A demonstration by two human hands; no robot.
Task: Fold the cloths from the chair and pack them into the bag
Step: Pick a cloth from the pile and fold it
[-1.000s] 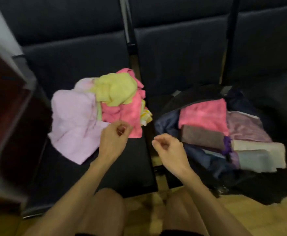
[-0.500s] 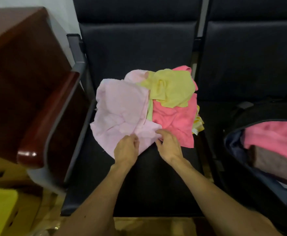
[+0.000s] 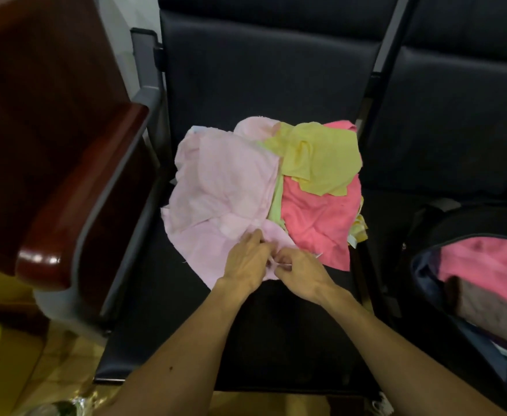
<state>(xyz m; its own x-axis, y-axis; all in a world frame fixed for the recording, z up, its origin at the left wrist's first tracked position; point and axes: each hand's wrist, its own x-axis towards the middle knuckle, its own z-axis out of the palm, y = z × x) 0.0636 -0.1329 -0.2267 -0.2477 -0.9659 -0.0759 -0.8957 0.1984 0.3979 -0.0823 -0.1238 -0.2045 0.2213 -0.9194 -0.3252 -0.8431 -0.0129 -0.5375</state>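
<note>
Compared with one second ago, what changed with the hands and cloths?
Both hands moved forward: the left hand and the right hand now pinch the near corner of the light pink cloth. The yellow cloth and the dark pink cloth lie as before; the bag stays open.

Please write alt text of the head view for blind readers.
A person's left hand and right hand pinch the edge of a pale pink cloth on a black chair. A yellow cloth and a coral cloth lie beside it, a bag at right.
</note>
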